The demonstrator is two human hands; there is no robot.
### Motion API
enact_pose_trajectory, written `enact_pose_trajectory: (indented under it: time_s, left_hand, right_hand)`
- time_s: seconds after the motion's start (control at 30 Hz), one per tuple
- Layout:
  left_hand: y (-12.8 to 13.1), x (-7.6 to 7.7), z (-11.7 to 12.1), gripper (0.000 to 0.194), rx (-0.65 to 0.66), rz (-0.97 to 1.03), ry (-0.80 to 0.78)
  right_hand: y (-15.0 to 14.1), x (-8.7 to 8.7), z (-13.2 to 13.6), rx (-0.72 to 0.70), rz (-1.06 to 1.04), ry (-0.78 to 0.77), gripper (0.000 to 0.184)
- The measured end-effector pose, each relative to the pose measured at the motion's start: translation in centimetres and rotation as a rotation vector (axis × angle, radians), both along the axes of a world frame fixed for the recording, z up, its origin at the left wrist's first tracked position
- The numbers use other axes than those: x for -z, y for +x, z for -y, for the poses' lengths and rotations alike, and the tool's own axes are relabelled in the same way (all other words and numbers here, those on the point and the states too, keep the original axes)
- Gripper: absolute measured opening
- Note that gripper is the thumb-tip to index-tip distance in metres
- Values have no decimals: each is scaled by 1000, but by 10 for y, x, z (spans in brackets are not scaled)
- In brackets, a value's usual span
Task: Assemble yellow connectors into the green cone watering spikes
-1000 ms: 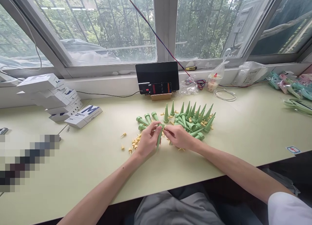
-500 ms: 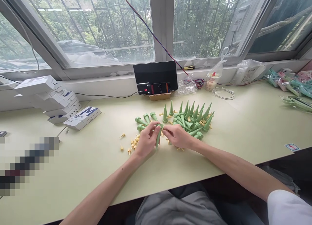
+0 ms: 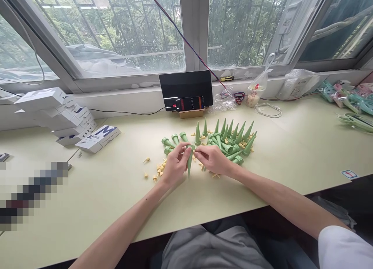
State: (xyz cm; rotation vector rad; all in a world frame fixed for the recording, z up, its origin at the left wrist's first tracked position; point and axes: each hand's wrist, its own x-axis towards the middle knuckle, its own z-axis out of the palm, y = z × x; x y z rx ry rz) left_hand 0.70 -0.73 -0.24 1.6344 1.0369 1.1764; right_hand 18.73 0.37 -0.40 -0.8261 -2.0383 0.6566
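Green spike (image 3: 189,165), tip down, hangs straighter in the left hand (image 3: 175,163).

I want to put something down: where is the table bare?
The table is bare on the right, between the cones and the sticker; on the left, between the M box and the yellow pieces; and in front, between the forearms. Cones and yellow pieces crowd the left hand and right hand.

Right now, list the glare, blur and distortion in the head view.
Head view: bright, hazy daylight in the windows; pale glints on the crinkled clear plastic; pixel blocks hiding something at left; small yellow pieces too tiny for detail.
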Motion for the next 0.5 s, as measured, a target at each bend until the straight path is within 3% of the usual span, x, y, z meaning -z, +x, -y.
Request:
enact_pose_trajectory:
  time_s: [0.2,0.33,0.5]
  left_hand:
    - [0,-7,-2,34,-11,56,-71]
    - [-2,-10,-4,38,14,117,-181]
    - [-3,-12,-6,39,4,167,-241]
  right_hand:
    - [1,-6,1,83,-78,10,19]
    - [0,-9,1,63,-118,-9,20]
    - [0,-6,1,55,-111,84,20]
